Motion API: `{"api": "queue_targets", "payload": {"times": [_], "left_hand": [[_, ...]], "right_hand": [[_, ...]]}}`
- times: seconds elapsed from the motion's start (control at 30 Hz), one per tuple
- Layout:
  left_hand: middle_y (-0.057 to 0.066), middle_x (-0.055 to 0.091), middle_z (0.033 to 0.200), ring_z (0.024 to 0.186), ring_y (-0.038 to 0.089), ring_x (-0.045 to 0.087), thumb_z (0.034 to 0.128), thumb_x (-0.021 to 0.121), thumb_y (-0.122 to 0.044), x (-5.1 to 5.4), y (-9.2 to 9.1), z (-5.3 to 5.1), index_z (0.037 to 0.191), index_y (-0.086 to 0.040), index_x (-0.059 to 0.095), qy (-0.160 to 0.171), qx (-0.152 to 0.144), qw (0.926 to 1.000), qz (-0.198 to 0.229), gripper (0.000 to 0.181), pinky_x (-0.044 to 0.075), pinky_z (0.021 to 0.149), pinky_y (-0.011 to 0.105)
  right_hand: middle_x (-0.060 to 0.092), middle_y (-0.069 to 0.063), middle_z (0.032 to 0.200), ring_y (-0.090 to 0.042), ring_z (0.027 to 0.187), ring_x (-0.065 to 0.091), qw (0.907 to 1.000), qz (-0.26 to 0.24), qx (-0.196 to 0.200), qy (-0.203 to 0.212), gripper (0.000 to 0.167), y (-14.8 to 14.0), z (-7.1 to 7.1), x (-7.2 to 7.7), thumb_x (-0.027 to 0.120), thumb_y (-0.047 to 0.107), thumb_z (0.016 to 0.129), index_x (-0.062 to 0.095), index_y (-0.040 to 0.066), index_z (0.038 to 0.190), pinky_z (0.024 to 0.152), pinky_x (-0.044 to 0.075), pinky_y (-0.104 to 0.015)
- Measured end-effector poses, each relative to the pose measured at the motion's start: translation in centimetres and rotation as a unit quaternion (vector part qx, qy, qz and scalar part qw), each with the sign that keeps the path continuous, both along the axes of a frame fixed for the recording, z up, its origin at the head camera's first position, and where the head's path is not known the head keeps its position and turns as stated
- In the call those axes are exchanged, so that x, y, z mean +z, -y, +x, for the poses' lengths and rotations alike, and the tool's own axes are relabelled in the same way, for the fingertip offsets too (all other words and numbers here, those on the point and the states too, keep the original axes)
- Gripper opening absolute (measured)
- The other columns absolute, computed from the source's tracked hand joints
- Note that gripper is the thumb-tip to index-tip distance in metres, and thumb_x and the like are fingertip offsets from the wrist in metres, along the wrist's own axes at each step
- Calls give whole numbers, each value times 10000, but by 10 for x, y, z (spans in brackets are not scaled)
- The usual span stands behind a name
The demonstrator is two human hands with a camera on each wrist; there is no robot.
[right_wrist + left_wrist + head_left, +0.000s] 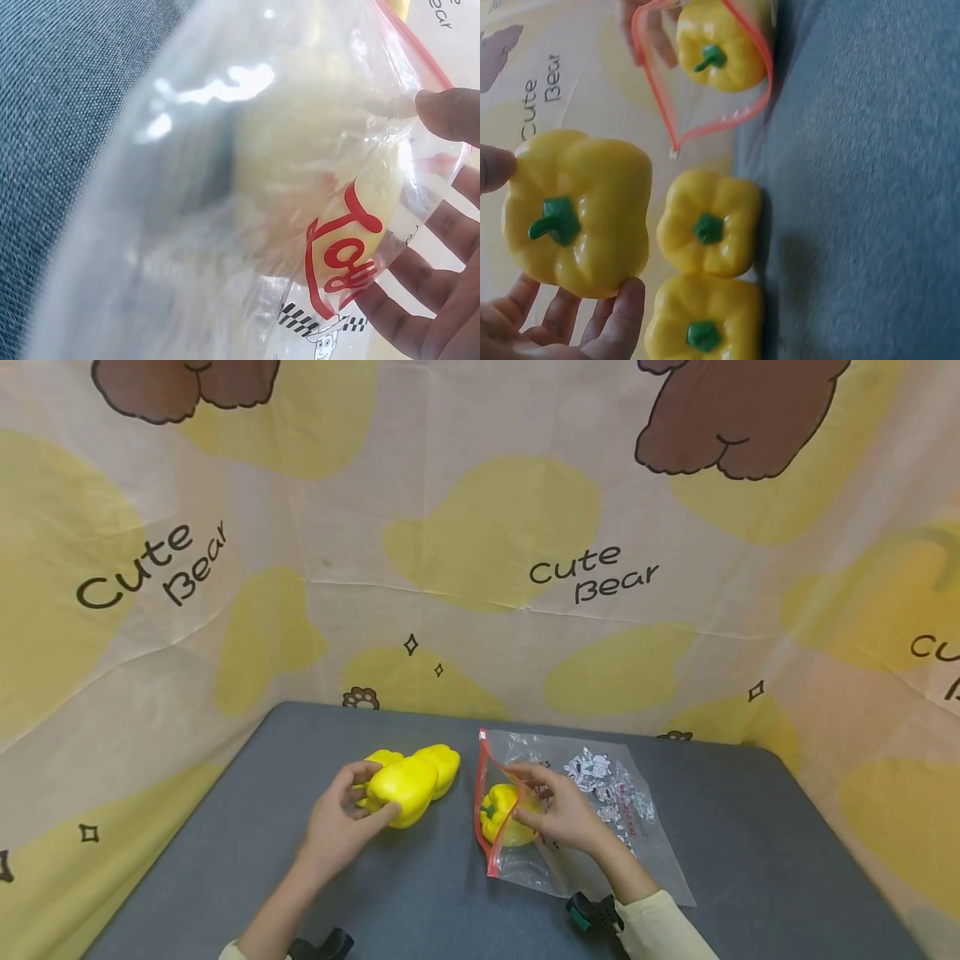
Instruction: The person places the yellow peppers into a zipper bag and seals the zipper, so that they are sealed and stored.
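1. Left grip (341, 817) pinches a yellow pepper (405, 787), two loose peppers (444, 766) beyond it on the table (420, 902).
2. Clear bag (617, 793) lies rightward, its red mouth (477, 785) facing that held pepper, one bagged pepper (495, 810) inside.
3. Right grip (562, 810) holds the mouth's rim.

All the peppers (405, 789) are super bright yellow with green stems (561, 220). The bag (609, 785) is clear with a coral-red zip edge (724, 122), red lettering (357, 217) and black-and-white checks (300, 320). Plain blue-grey desk (750, 860). Cloth (337, 543) behind is cream with yellow blobs (510, 535), black "Cute Bear" writing (597, 553), brown bears (742, 418) upper left and upper right.
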State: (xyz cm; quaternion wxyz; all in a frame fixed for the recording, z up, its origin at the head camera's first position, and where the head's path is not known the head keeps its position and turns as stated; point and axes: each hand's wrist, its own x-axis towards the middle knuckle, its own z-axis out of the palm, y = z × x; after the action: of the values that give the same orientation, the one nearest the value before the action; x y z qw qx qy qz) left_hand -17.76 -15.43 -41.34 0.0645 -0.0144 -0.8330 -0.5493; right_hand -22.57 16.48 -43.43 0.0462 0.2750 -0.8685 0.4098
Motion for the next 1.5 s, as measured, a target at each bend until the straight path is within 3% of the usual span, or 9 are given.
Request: {"api": "queue_targets", "payload": {"times": [0.3, 0.53, 0.73, 1.1, 1.5], "left_hand": [[115, 584, 1277, 1042, 264, 646, 760, 803, -165, -12, -18, -5, 1245, -146, 550, 287, -312, 9987, 283, 547, 573, 813, 329], [118, 592, 1233, 1036, 265, 635, 759, 810, -187, -18, -30, -8, 1221, -128, 573, 187, -398, 9988, 221, 522, 570, 831, 370], [104, 585, 1255, 1049, 259, 621, 763, 808, -201, -22, -37, -11, 1234, -127, 569, 326, -515, 9973, 414, 533, 569, 812, 365], [83, 615, 1212, 1005, 237, 632, 755, 813, -207, -31, -46, -18, 1215, -129, 579, 260, -580, 9975, 321, 521, 559, 787, 336], [89, 589, 1241, 1025, 289, 615, 769, 800, -225, -31, -52, -22, 1219, -165, 580, 244, -632, 9976, 132, 504, 552, 798, 369]], "right_hand": [[648, -103, 1251, -186, 976, 617, 10000, -27, -3, 2, 549, 0, 0, 1, 741, 92, 778, 584, 140, 1302, 799, 531, -302], [652, -95, 1244, -192, 988, 618, 10000, -15, -5, -14, 546, 0, 1, 2, 744, 99, 782, 584, 130, 1303, 803, 533, -309], [655, -105, 1234, -204, 989, 619, 10000, -24, 18, -33, 549, 0, 2, 2, 745, 105, 787, 579, 146, 1308, 796, 534, -320], [660, -92, 1223, -209, 1006, 616, 10000, 10, 34, -42, 544, 1, 3, 3, 744, 122, 799, 573, 171, 1313, 785, 527, -303], [647, -67, 1258, -151, 947, 604, 9999, 12, 96, -40, 545, 2, 3, 6, 748, 112, 795, 583, 160, 1312, 770, 532, -289]]}}
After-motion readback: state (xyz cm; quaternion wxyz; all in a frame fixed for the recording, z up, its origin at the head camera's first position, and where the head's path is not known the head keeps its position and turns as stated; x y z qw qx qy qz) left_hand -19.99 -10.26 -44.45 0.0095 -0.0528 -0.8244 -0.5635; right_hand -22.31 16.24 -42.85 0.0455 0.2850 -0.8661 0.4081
